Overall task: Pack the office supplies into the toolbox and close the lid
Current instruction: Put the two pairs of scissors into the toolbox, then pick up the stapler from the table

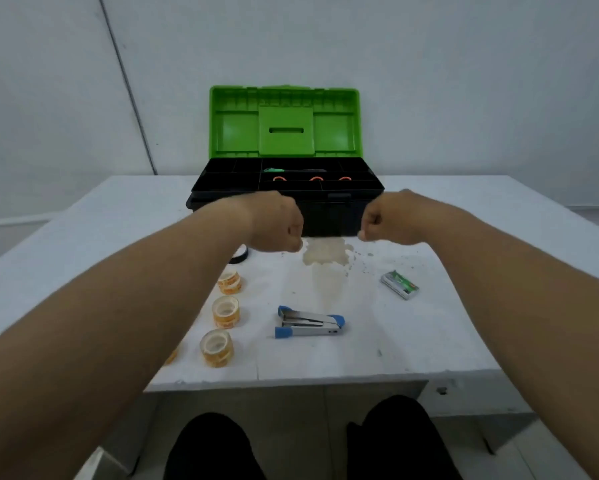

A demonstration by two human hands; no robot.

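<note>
A black toolbox (329, 216) stands at the table's far middle with its green lid (284, 123) raised upright. Its top tray holds orange rings (313, 178) and a green item (273, 170). My left hand (277, 225) and right hand (386, 220) hover as closed fists just in front of the box, holding nothing visible. On the table lie three clear tape rolls (226, 311) in a line at the left, a blue-and-silver stapler (310, 326) in the middle, and a small green staple box (399, 284) at the right. A black tape roll (239, 255) is partly hidden under my left wrist.
The white table (412, 341) has a yellowish stain (325, 252) in front of the toolbox. A white wall rises right behind the box. My knees in dark trousers (208, 445) show below the table's front edge.
</note>
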